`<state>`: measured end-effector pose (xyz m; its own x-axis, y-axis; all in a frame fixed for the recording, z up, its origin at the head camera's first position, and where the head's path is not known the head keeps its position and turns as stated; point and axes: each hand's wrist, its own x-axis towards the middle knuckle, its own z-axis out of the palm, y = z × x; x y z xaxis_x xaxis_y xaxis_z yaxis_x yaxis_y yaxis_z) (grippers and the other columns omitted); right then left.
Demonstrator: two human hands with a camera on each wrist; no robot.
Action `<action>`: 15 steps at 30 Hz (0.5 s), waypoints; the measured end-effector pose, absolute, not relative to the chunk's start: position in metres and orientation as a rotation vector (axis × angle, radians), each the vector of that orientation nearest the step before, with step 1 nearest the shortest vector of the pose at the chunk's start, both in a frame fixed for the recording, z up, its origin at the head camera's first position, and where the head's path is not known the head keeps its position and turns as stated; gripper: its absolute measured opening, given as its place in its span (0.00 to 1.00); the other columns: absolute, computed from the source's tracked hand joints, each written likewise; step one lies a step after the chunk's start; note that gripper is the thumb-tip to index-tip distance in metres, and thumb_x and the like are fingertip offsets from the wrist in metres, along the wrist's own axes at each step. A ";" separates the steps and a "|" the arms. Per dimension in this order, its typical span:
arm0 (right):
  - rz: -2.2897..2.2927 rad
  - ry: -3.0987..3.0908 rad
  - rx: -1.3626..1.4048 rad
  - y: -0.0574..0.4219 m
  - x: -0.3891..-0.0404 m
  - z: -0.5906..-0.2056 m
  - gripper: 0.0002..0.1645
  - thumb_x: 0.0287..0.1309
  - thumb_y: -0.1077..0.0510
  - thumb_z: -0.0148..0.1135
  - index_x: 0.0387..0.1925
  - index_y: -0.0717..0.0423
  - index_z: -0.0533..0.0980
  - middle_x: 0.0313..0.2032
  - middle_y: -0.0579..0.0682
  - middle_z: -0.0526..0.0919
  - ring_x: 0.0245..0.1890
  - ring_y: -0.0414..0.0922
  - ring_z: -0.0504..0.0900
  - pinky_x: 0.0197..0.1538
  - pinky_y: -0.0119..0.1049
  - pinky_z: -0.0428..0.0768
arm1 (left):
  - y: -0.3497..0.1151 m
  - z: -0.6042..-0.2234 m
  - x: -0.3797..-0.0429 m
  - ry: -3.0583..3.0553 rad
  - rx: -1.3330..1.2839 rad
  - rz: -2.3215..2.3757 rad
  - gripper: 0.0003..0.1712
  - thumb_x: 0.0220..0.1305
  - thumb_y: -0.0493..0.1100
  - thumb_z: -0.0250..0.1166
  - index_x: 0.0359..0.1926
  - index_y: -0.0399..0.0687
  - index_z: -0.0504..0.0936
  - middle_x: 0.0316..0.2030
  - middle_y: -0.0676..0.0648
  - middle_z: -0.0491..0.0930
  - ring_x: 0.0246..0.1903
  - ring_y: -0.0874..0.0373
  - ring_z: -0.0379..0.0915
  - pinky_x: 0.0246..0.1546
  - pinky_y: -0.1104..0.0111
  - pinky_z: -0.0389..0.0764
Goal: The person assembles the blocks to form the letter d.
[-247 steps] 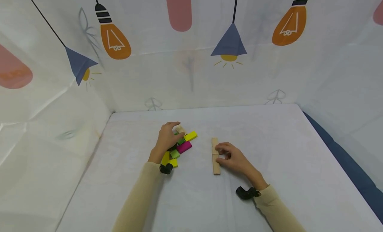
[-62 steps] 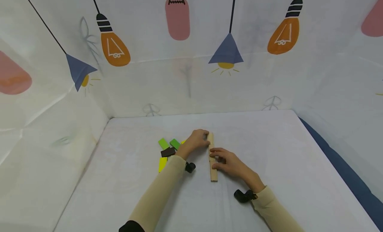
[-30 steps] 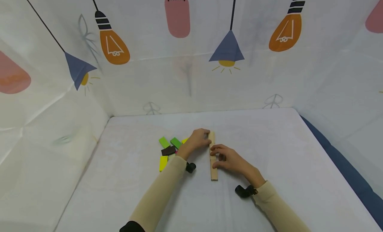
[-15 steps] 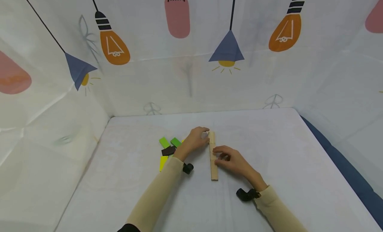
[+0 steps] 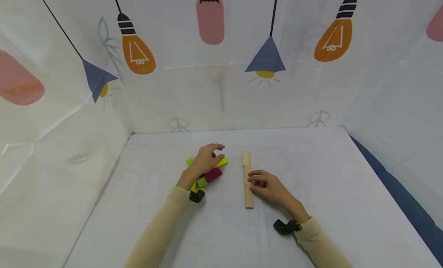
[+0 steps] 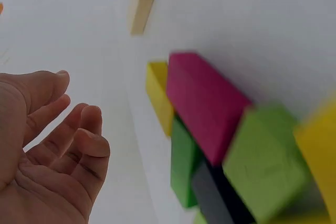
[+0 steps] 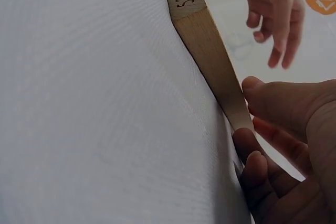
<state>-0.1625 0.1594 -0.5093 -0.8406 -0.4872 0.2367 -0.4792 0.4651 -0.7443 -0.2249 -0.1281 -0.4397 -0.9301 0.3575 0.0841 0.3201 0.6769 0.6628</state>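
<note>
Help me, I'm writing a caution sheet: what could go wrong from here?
The right hand sits right against the row of plain blocks, so a small nudge might skew it. Also, the left hand hovers near the magenta block and the light green block beside it; they crowd together, so taking one may shift the other.
</note>
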 end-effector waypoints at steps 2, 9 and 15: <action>-1.360 2.678 -0.872 0.160 -0.162 -0.508 0.15 0.62 0.60 0.72 0.50 0.59 0.85 0.57 0.55 0.83 0.43 0.43 0.86 0.42 0.32 0.83 | -0.143 -0.439 -0.222 2.839 0.553 1.111 0.23 0.73 0.42 0.64 0.65 0.39 0.78 0.61 0.37 0.81 0.42 0.50 0.79 0.43 0.63 0.83; -1.400 2.635 -0.840 0.160 -0.160 -0.506 0.16 0.63 0.58 0.71 0.52 0.58 0.85 0.59 0.53 0.83 0.46 0.44 0.86 0.46 0.34 0.84 | -0.184 -0.442 -0.212 2.897 0.481 1.105 0.22 0.73 0.41 0.65 0.63 0.38 0.79 0.58 0.38 0.83 0.45 0.47 0.80 0.46 0.57 0.84; -1.372 2.644 -0.853 0.159 -0.160 -0.506 0.15 0.64 0.58 0.71 0.51 0.58 0.86 0.59 0.53 0.83 0.54 0.52 0.84 0.52 0.39 0.83 | -0.207 -0.451 -0.205 2.941 0.408 1.037 0.21 0.72 0.40 0.65 0.62 0.38 0.80 0.56 0.39 0.84 0.49 0.45 0.81 0.49 0.54 0.84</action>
<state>-0.1597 0.1594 -0.5057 -0.8475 -0.4888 0.2068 -0.4505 0.4566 -0.7672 -0.2048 -0.2068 -0.4512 -0.9664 0.2414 0.0882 0.2434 0.7490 0.6162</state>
